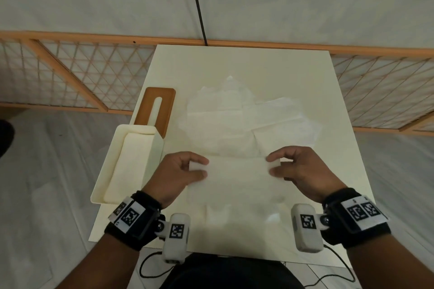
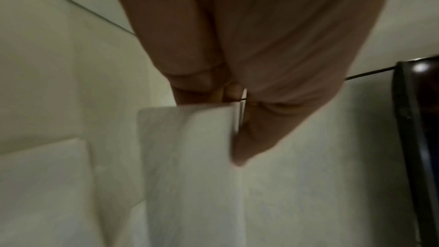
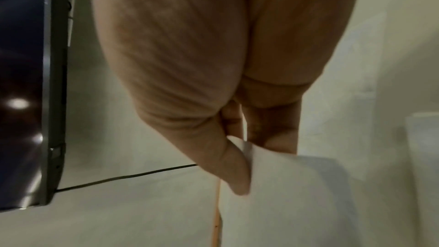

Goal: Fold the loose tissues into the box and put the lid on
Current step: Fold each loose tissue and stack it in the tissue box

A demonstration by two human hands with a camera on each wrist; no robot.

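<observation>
A white tissue [image 1: 237, 178] is stretched between my two hands above the near half of the table. My left hand [image 1: 199, 168] pinches its left corner between thumb and fingers, and the tissue [image 2: 190, 157] hangs from that pinch in the left wrist view. My right hand [image 1: 273, 166] pinches the right corner, seen as the tissue [image 3: 285, 185] against the thumb. More loose tissues [image 1: 246, 122] lie spread on the table beyond. The cream box [image 1: 105, 178] stands open at the table's left edge with tissues inside. Its brown slotted lid [image 1: 162, 110] lies flat behind the box.
The cream table [image 1: 246, 61] carries everything; its right side [image 1: 338, 171] is bare. A wooden lattice rail [image 1: 70, 73] runs behind and beside it. A black cable [image 1: 197, 2] drops to the table's far edge. Wrist camera cables trail near my lap.
</observation>
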